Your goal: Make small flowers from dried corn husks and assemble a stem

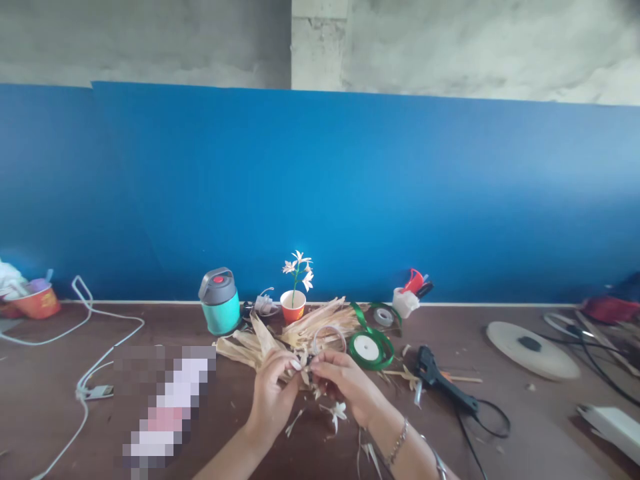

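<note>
- Left hand (273, 383) and right hand (346, 381), left of the ribbon spool (367, 347): fingers pinched together on a pale flower (305, 375).
- Light, steady pressure should keep it from tearing.

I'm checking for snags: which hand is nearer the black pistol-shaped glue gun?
Right. The right hand is left of the black pistol-shaped glue gun, not touching it; the left hand is farther left, with the right hand between it and the gun.

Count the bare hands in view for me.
2: the left hand and the right hand, fingertips close together at a pale flower, in front of the dried husks. No others show.
</note>
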A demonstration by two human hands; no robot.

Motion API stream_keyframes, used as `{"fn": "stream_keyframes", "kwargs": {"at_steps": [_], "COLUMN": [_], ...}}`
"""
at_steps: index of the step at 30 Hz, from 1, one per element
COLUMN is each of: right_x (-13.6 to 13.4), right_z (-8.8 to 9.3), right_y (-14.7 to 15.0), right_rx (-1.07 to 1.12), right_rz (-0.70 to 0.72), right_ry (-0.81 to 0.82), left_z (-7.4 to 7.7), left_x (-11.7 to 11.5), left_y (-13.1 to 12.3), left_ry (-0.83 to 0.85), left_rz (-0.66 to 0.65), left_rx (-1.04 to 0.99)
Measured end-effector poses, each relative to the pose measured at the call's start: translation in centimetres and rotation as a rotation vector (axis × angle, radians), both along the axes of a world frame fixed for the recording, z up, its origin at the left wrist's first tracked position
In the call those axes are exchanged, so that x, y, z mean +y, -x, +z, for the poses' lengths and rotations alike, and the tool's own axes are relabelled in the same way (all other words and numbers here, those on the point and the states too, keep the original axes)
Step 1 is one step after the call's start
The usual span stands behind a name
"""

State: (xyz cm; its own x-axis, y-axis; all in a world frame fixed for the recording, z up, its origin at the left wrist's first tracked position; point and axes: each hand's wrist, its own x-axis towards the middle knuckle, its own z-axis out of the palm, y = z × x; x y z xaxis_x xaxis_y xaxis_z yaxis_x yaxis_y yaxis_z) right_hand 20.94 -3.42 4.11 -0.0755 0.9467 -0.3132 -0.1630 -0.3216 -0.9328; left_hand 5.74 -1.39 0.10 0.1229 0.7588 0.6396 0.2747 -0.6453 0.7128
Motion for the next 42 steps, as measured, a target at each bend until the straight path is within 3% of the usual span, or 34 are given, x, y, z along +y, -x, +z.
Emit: {"fn": "stream_keyframes", "kwargs": {"at_steps": [10,20,27,42], "right_x": [0.1,0.8,1.0,1.1], "right_z": [-0.1,-0.3,-0.5,-0.7], "right_y": [-0.1,-0.7,-0.8,-1.2], "right_rx": [-0.011,0.277,0.323,0.356], "right_rz": [0.01,-0.114,-0.103,-0.069], "right_ry": [-0.014,0.052,0.113,0.118], "left_z": [0.1,-0.2,-0.1,-0.1], "left_x": [0.1,0.1,-0.1,0.0], "left_y": [-0.1,0.3,0.3,0.2], "left_ry": [0.031,0.061,0.172,0.138], "left_rz": [-0.014,-0.002,-0.014,-0.064], "left_rx": [0.004,-0.016,-0.033,-0.043]}}
